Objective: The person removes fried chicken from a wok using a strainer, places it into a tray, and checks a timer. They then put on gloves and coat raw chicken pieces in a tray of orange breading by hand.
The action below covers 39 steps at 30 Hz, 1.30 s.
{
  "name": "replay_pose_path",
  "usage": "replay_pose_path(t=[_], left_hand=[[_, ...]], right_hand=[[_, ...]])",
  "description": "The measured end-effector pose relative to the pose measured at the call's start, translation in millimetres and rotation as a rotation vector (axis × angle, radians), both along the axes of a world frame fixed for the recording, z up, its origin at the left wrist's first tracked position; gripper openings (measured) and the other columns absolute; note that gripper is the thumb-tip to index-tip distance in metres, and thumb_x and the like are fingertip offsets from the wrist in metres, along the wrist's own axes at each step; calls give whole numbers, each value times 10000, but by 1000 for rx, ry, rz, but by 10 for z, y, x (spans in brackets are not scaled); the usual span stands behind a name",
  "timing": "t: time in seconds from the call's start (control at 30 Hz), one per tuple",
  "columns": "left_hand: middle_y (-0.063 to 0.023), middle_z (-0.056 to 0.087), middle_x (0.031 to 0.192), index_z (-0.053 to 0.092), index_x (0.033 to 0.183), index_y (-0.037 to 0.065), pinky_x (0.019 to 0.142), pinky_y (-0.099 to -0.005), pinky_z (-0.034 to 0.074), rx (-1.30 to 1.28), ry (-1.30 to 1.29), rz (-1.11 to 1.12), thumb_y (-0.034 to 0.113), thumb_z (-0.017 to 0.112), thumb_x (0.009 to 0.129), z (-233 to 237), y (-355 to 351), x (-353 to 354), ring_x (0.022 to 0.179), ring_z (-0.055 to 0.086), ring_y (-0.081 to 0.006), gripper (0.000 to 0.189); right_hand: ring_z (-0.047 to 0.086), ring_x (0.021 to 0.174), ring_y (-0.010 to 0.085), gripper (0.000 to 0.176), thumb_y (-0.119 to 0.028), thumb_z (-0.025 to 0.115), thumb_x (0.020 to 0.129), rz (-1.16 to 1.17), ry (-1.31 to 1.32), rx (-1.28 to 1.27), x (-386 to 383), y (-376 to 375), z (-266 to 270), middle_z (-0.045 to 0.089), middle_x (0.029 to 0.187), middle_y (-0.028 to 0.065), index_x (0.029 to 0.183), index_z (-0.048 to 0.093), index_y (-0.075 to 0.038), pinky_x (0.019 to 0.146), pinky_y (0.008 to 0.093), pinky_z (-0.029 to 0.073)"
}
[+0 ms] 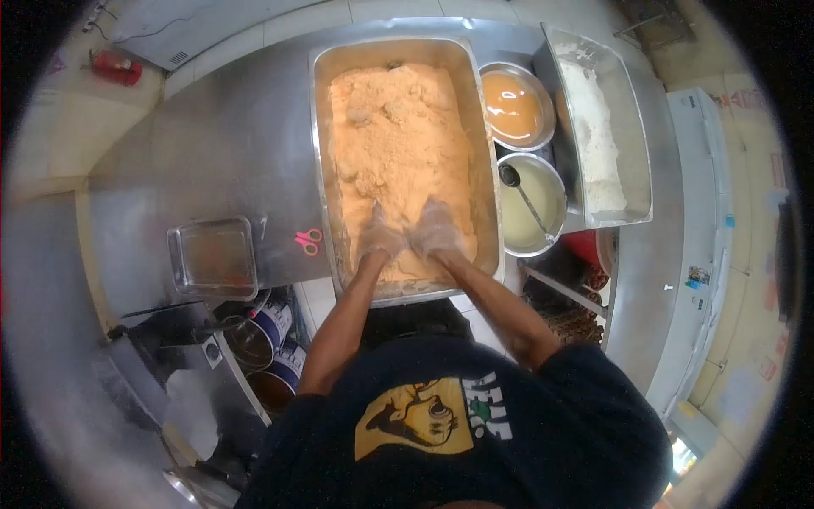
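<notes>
Hands [381, 237] [435, 227] open, flat on orange crumbs [398, 127]

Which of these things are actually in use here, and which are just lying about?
In use: left hand, right hand, both pressed into the orange crumb mix in the big steel tray.

Lying about: pink scissors, small tray, bowl of orange liquid, bowl of pale liquid with ladle, tray of white powder.
</notes>
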<state>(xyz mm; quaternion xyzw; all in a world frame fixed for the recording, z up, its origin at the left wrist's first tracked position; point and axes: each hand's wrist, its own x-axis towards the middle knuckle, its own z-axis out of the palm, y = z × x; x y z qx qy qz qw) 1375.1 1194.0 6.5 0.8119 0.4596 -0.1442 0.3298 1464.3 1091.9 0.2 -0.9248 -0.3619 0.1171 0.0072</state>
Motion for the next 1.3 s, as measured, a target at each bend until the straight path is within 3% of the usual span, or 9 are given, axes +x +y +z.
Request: replay_pose_path(t=[0.17,0.37,0.53,0.63,0.77,1.0,1.13,1.23,1.3], left_hand=[[-268,636,1166,346,1458,-17,991,-384,458,-808,-243,116,465,781,663,247,470,-80,1162,590,-345,1026],[-328,401,1425,262,1523,84,1016,-511,442,304,157,-250,378,805,688,1182,699,565,1274,484,-400,1039],[-244,519,1371,153,1554,109,965,-455,495,661,151,-465,427,764,704,-69,914,934,1223,546,-368,1094],[-202,648,1207,264,1521,77,914,-404,528,-21,-16,-219,398,740,699,317,928,835,1102,636,-334,1003],[-204,686,1110,315,1481,51,861,-390,549,75,203,-408,446,733,681,609,884,661,1002,677,-331,985],[-287,456,1413,315,1460,-61,1113,-436,350,335,140,-361,234,622,845,-81,510,750,1228,514,-438,749],[-216,597,1284,415,1412,17,1000,-385,466,-162,-415,-285,395,852,596,188,866,675,1196,572,-323,1000],[-197,616,1267,454,1387,38,968,-376,493,-210,30,-565,424,837,593,-551,1237,687,1146,610,-290,962],[-224,576,1298,467,1408,129,1013,-440,475,23,215,-521,522,851,573,1147,859,632,1246,535,-315,1000]], right_hand=[[580,1130,312,829,-629,593,829,-55,827,-144,558,226,247,582,1242,250,1318,494,34,1034,429,407],[430,1338,332,863,-578,684,783,9,196,16,813,394,850,462,1416,236,1355,475,33,1081,427,388],[412,1351,353,666,-331,668,830,55,100,-265,1043,1137,78,422,1435,261,1344,464,40,1081,454,390],[507,1258,382,580,-222,607,848,-15,636,-32,1207,902,181,473,1359,275,1346,455,32,1040,451,430],[636,1036,361,468,-241,544,899,201,481,-139,1254,558,676,577,1207,295,1281,500,27,882,418,521],[330,1326,559,1290,-262,869,655,136,298,-289,579,542,614,227,1519,335,1558,-40,-117,1071,614,338],[581,1119,378,842,-222,675,832,138,593,175,1039,373,-155,542,1248,302,1496,188,-42,951,445,475],[615,1063,386,628,-312,637,863,277,736,30,1427,311,151,603,1109,294,1378,381,-58,936,509,479],[638,1027,392,524,-372,612,884,306,499,14,1374,292,132,643,1017,289,1299,510,-68,926,552,482]])
